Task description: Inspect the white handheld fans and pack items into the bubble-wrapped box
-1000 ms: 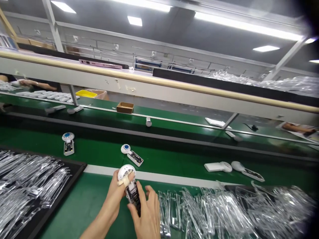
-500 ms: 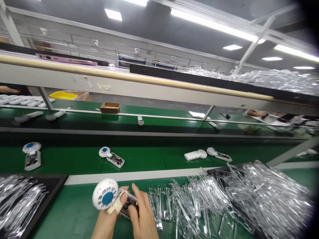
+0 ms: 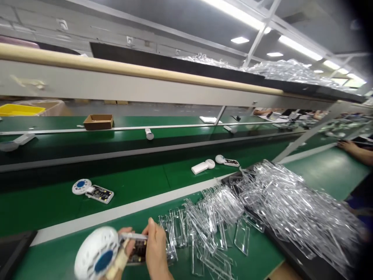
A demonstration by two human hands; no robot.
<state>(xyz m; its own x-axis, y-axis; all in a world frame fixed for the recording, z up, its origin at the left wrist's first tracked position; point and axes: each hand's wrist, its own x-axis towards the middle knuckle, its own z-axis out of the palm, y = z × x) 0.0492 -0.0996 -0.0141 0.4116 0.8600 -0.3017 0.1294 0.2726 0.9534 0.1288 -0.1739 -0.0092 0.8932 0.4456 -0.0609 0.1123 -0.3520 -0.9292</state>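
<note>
Low in the view, my left hand (image 3: 126, 245) is closed around a white device with a round vented head and blue centre (image 3: 92, 245). Pale tape is wrapped on a finger of that hand. The device's rectangular body lies open, showing a dark circuit board (image 3: 138, 251). My right hand (image 3: 156, 249) closes on the body's far end, its fingertips partly hidden behind it. Just right of this hand are loose clear plastic frames (image 3: 201, 229) heaped on the green bench.
On the green belt (image 3: 157, 171) beyond lie another opened device (image 3: 93, 190), a white device (image 3: 203, 167) and one more opened device (image 3: 227, 160). A black tray (image 3: 294, 254) heaped with clear frames stands right. Someone's arm (image 3: 355, 151) shows at the right edge.
The view has turned right, so the belt and frames appear further left. My right hand has shifted from over the circuit board to the device's end. The device is nearer the camera.
</note>
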